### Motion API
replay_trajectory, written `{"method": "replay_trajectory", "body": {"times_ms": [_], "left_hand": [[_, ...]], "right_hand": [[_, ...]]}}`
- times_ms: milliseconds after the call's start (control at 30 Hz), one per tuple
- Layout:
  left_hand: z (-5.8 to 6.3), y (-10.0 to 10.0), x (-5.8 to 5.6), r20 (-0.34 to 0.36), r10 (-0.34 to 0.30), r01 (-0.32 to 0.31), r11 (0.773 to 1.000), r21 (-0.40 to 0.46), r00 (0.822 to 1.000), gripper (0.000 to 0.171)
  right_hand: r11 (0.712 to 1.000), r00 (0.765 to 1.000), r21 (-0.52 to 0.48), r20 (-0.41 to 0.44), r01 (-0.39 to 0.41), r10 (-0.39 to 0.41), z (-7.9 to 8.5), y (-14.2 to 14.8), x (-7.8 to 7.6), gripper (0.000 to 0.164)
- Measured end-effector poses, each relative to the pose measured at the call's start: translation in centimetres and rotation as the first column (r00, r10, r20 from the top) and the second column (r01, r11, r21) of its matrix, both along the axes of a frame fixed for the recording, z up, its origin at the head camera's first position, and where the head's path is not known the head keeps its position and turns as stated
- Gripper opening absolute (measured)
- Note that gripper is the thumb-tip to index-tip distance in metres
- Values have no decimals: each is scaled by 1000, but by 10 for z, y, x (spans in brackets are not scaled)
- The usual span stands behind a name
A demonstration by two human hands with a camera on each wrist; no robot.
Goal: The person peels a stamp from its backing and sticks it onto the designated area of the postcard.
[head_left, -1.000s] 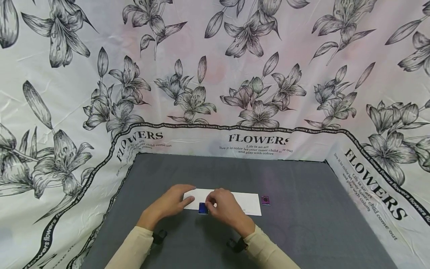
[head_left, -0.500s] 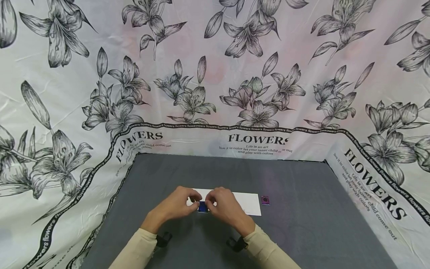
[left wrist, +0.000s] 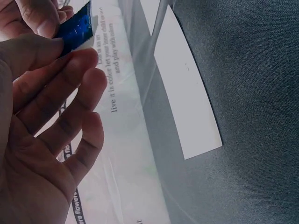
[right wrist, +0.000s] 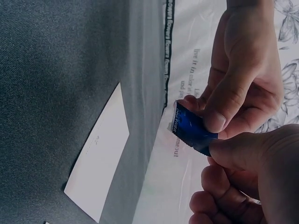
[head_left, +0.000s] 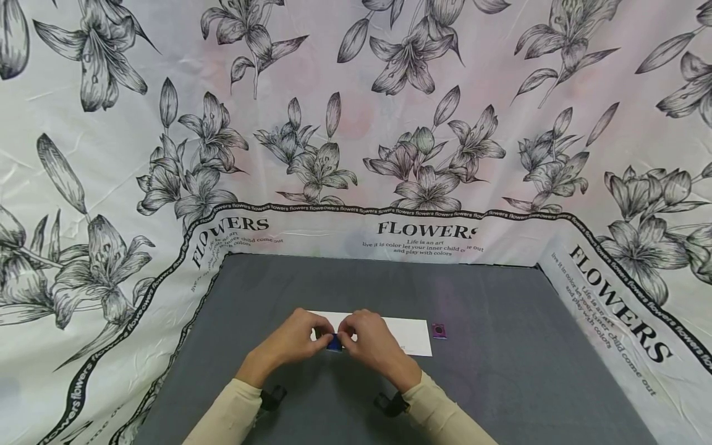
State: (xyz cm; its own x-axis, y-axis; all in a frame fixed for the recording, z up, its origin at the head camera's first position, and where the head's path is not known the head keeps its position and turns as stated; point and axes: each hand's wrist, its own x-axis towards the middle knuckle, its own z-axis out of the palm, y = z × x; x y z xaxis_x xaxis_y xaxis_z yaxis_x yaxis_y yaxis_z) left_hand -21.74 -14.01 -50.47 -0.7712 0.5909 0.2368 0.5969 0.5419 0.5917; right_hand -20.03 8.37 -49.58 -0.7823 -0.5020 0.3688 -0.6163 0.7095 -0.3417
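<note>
A small shiny blue sachet (right wrist: 189,128) with serrated edges is held up between my two hands. My left hand (head_left: 293,340) pinches its left end between thumb and forefinger. On the opposite side my right hand (head_left: 371,340) pinches the other end, the two thumbs close together. The left wrist view shows the foil of the sachet (left wrist: 77,30) bent and the left hand's other fingers loosely curved. Fingertips cover part of the sachet, and its contents cannot be seen.
Behind the hands a long white paper strip (head_left: 414,337) lies on the dark grey tabletop (head_left: 500,371). A small purple packet (head_left: 439,331) with a dark round mark lies just right of it. Flower-printed cloth (head_left: 356,161) surrounds the table at the back and sides.
My left hand has moved right to the blue sachet and taken hold of its left end. The sachet now looks bent between both hands. The right hand has barely moved.
</note>
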Motion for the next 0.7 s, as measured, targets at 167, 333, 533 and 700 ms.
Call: {"method": "replay_trajectory", "body": {"times_ms": [167, 333, 533, 700], "left_hand": [[0, 1, 0, -10, 2, -2, 1000, 5, 1000, 8], [-1, 0, -1, -21, 7, -7, 1000, 10, 1000, 7], [-3, -1, -2, -37, 36, -37, 999, -15, 999, 7], [-2, -1, -2, -14, 31, -31, 999, -13, 999, 7]], "right_hand": [[1000, 1000, -8, -13, -3, 3, 0, 1, 0, 4], [1000, 1000, -19, -25, -2, 1, -2, 4, 0, 4], [999, 1000, -36, -29, -3, 1, -6, 7, -1, 6], [999, 1000, -27, -16, -20, 20, -9, 6, -2, 6]]}}
